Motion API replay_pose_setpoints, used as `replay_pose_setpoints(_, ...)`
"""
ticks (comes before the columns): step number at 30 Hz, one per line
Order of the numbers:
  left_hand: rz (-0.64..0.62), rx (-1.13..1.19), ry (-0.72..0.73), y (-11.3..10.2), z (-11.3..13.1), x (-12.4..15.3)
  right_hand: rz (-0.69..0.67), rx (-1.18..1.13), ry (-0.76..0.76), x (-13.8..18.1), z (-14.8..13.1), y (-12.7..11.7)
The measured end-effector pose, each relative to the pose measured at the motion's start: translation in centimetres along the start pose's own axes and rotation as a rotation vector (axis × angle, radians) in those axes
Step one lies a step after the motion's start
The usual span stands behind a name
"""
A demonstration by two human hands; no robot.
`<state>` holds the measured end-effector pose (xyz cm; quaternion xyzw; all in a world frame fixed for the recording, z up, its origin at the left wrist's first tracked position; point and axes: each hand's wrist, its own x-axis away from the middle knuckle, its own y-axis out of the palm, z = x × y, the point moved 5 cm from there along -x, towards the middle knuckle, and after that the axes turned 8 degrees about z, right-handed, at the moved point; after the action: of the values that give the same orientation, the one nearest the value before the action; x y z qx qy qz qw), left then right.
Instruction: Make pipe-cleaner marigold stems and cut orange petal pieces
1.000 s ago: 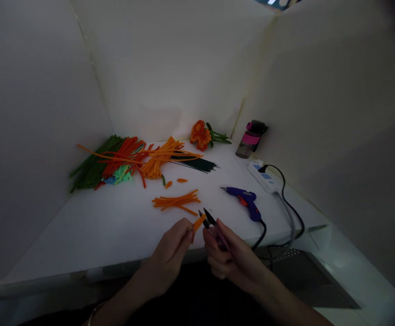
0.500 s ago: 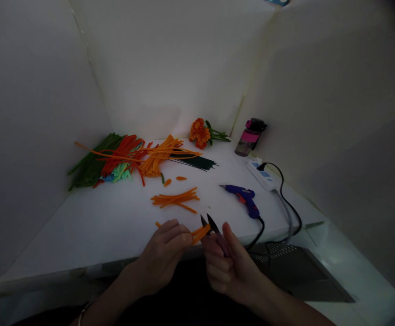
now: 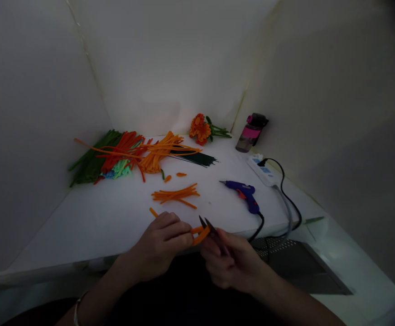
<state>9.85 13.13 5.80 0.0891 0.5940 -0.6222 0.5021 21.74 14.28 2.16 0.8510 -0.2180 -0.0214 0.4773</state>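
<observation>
Your left hand [image 3: 161,244] pinches orange strips [image 3: 202,235] at the counter's [image 3: 98,226] near edge, an orange end also showing past its far side. Your right hand [image 3: 229,262] is curled round scissors [image 3: 214,232], blades parted, right at the strips' tips; too dim to say if they're biting. Orange bundle [image 3: 175,195] lies just beyond, glue gun [image 3: 243,192] to its right, bottle [image 3: 251,132] farther back.

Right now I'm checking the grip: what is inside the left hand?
Orange strips poke out of the left hand toward the scissors, and an orange end shows on the hand's other side. The hand covers the middle, so whether these join cannot be seen.
</observation>
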Motion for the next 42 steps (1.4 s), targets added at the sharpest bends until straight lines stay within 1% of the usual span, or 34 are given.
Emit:
replay_pose_setpoints(3, -0.022, -0.078, 0.035, 0.2, 0.2, -0.1, -0.036, -0.035, 0.014, 0.1, 0.2, -0.5)
replay_pose_setpoints(6, -0.019, -0.07, 0.052, 0.4, 0.3, 0.0, -0.045, -0.047, 0.001, -0.3, 0.7, -0.8)
replay_pose_setpoints(10, 0.044, -0.066, 0.073, 0.2, 0.3, -0.2, 0.009, -0.046, -0.037, -1.4, 1.8, -1.0)
replay_pose_setpoints(12, 0.021, -0.125, 0.097, -0.4, 0.1, 0.1, 0.067, 0.0, -0.071, -1.3, 1.5, -1.2)
replay_pose_setpoints(13, 0.011, -0.152, 0.109, -1.0, -0.2, 0.5, 0.126, 0.035, -0.139, -0.8, 0.7, -1.4)
replay_pose_setpoints(14, 0.001, -0.176, 0.113, -1.7, -0.5, 0.9, 0.198, 0.074, -0.242, 0.1, -0.6, -1.7)
replay_pose_setpoints(15, 0.028, -0.184, 0.1, -2.8, -1.0, 1.5, 0.288, 0.116, -0.41, 1.6, -2.5, -1.9)
replay_pose_setpoints(16, 0.103, -0.186, 0.047, -4.1, -1.7, 2.0, 0.416, 0.13, -0.635, 3.6, -4.6, -2.3)
replay_pose_setpoints(17, 0.161, -0.223, -0.025, -5.2, -2.5, 2.5, 0.504, 0.133, -0.847, 5.7, -6.6, -2.4)
replay_pose_setpoints(18, 0.162, -0.272, -0.05, -5.9, -2.9, 2.9, 0.569, 0.145, -0.987, 7.5, -8.0, -2.5)
replay_pose_setpoints(19, 0.148, -0.318, -0.066, -6.2, -3.3, 3.1, 0.613, 0.194, -0.984, 8.4, -8.8, -2.6)
replay_pose_setpoints(20, 0.093, -0.347, -0.061, -5.9, -3.4, 3.0, 0.648, 0.28, -0.893, 8.4, -9.1, -2.9)
replay_pose_setpoints(21, 0.053, -0.376, -0.052, -5.4, -3.4, 2.8, 0.653, 0.362, -0.796, 8.0, -9.0, -3.1)
replay_pose_setpoints(22, -0.009, -0.4, -0.037, -4.4, -3.3, 2.3, 0.649, 0.443, -0.693, 7.1, -8.6, -3.4)
replay_pose_setpoints(23, -0.096, -0.422, -0.034, -3.1, -3.2, 1.8, 0.635, 0.524, -0.623, 5.9, -8.0, -3.6)
replay_pose_setpoints(24, -0.157, -0.435, -0.01, -1.8, -3.0, 1.3, 0.631, 0.602, -0.584, 4.7, -7.5, -3.9)
replay_pose_setpoints(26, -0.265, -0.438, -0.013, 0.6, -3.0, 0.4, 0.67, 0.85, -0.589, 2.3, -6.7, -4.2)
replay_pose_setpoints(28, -0.33, -0.387, -0.015, 2.3, -3.1, -0.1, 0.653, 1.058, -0.598, 0.1, -6.1, -4.2)
replay_pose_setpoints(29, -0.346, -0.353, -0.022, 2.9, -3.3, -0.2, 0.631, 1.111, -0.594, -0.7, -5.9, -4.2)
replay_pose_setpoints(30, -0.345, -0.315, -0.039, 3.2, -3.7, -0.2, 0.608, 1.129, -0.583, -1.5, -5.8, -4.3)
replay_pose_setpoints(32, -0.302, -0.241, -0.112, 3.3, -4.8, 0.0, 0.585, 1.116, -0.564, -2.4, -5.9, -4.5)
replay_pose_setpoints(35, -0.221, -0.186, -0.223, 3.2, -7.0, 0.5, 0.6, 1.103, -0.561, -3.1, -6.6, -5.3)
replay_pose_setpoints(38, -0.181, -0.229, -0.23, 3.2, -8.5, 0.4, 0.63, 1.083, -0.55, -3.7, -7.3, -6.5)
replay_pose_setpoints(40, -0.151, -0.284, -0.207, 2.8, -8.3, -0.3, 0.642, 1.073, -0.543, -4.2, -7.7, -7.4)
replay_pose_setpoints(42, -0.1, -0.331, -0.204, 1.5, -6.9, -1.1, 0.658, 1.075, -0.543, -4.6, -8.2, -8.2)
